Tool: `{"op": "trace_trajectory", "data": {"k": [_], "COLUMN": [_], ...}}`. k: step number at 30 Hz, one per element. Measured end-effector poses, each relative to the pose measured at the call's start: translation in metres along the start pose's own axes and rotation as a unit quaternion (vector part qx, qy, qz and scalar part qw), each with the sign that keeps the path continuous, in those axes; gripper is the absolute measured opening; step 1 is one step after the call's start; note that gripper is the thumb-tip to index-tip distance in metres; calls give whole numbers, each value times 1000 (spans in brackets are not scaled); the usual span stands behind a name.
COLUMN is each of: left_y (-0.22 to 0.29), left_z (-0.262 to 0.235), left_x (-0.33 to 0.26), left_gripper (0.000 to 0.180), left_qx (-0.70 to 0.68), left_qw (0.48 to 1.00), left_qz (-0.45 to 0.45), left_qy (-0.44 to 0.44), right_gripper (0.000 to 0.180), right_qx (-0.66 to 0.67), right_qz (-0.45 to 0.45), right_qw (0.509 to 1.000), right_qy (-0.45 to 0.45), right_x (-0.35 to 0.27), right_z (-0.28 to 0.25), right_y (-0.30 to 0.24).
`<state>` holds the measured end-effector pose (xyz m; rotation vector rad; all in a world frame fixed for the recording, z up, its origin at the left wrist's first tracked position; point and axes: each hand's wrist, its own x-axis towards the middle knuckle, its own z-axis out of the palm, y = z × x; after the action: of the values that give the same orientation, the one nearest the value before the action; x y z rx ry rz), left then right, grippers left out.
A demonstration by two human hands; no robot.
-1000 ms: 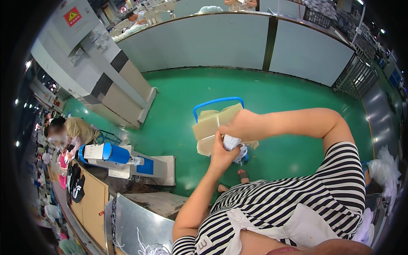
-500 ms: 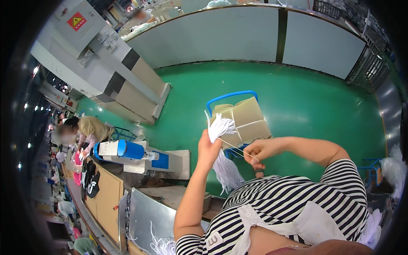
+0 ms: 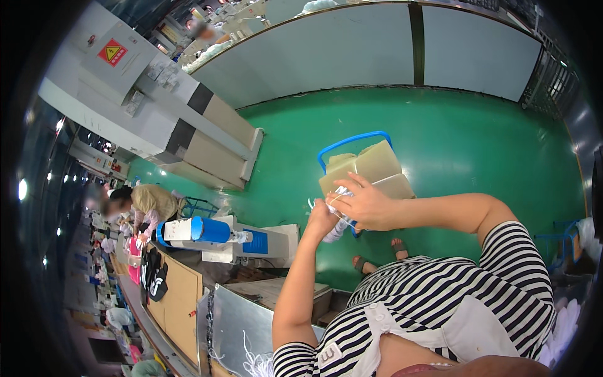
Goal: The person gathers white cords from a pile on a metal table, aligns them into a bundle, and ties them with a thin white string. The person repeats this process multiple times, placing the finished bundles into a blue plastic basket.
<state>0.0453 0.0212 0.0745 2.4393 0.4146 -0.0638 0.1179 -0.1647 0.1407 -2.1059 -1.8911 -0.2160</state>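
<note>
A bundle of thin white cords [image 3: 336,233] is held up in front of the striped shirt [image 3: 433,283], above the green floor [image 3: 301,132]. The left hand [image 3: 321,217] is closed around the bundle. The right hand [image 3: 370,204] is fairly open, its fingers extended and parted across the upper part of the bundle, with a thin cream-coloured band [image 3: 336,197] stretched at its fingertips. The hands hide the bundle's middle, so how far the band encircles it is hard to make out. They overlap in view the tan package [image 3: 377,163] tied with white string. Loose white cords [image 3: 257,361] on the grey metal worktop [image 3: 239,308] are cut off by the lower edge.
</note>
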Motion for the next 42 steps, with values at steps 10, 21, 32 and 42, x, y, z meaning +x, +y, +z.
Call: {"op": "trace_trajectory", "data": {"k": [10, 21, 32, 42], "left_y": [41, 62, 81, 78], "left_z": [-39, -18, -7, -10], "left_x": [-63, -87, -65, -30], "left_gripper": [39, 38, 15, 17], "left_qx": [-447, -742, -647, -352], "left_qw": [858, 642, 758, 925], "left_qz": [-14, 24, -46, 60], "left_qy": [-254, -191, -58, 128], "right_gripper": [64, 54, 21, 18], "right_qx": [303, 688, 466, 689], "right_qz": [119, 151, 230, 279], "right_qw": [945, 699, 851, 669], "right_qy": [-42, -124, 77, -26], "right_x": [-15, -38, -65, -64], "right_z": [19, -3, -11, -20], "right_y": [5, -12, -25, -19]}}
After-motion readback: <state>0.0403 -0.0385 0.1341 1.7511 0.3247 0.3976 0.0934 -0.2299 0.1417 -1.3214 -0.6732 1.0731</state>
